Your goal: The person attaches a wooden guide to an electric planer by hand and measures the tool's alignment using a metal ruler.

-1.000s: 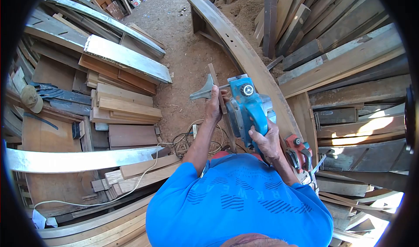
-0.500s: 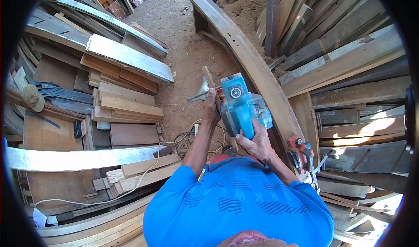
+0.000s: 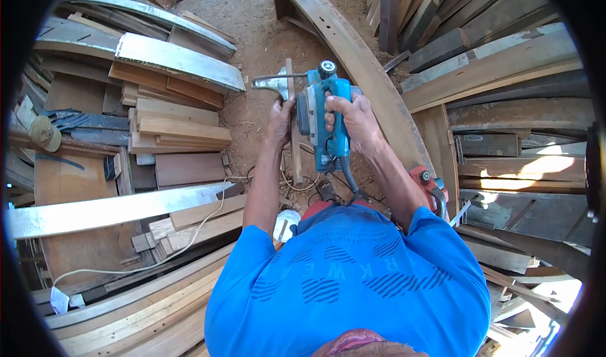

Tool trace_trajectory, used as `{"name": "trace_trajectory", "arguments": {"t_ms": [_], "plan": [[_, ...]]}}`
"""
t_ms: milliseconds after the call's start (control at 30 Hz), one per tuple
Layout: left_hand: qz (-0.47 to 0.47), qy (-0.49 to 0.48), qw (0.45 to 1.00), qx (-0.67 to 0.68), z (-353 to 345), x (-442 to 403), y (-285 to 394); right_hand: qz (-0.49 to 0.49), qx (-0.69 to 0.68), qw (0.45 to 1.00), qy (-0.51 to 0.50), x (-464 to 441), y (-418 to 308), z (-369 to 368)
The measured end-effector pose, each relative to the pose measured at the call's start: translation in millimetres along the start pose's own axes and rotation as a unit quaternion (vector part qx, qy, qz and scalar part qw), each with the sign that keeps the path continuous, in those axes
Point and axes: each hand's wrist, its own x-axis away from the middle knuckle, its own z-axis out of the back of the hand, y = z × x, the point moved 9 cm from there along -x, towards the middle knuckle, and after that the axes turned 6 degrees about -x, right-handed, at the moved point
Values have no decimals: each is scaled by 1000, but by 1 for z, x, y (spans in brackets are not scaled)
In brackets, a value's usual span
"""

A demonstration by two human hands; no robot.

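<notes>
In my right hand [image 3: 358, 118] is the handle of a teal electric planer [image 3: 320, 127], with my fingers wrapped round it. The planer is held in mid-air in front of me, its black cord hanging towards my body. My left hand [image 3: 279, 122] is closed on a thin wooden strip [image 3: 295, 149] beside the planer's base. A silvery metal bracket [image 3: 275, 84] sits against the strip's upper part, just above my left fingers. A thin rod runs from it towards the planer's front knob. Whether the strip touches the planer's base is hard to tell.
A long wooden beam [image 3: 372, 98] stands at my right, with a red power tool [image 3: 429, 183] on its near end. Stacked boards [image 3: 183, 130] lie at the left, and more timber [image 3: 524, 130] leans at the right. A pale cable [image 3: 189, 254] crosses the left boards.
The planer has been turned more upright and shifted slightly left. My right hand now wraps its handle from the right side. The strip and bracket have moved left and up with my left hand.
</notes>
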Motion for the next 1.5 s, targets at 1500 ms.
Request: {"name": "trace_trajectory", "arguments": {"t_ms": [1500], "plan": [[7,273,937,219,91,272,-145,-99,392,859,-314,172,178,-23]]}}
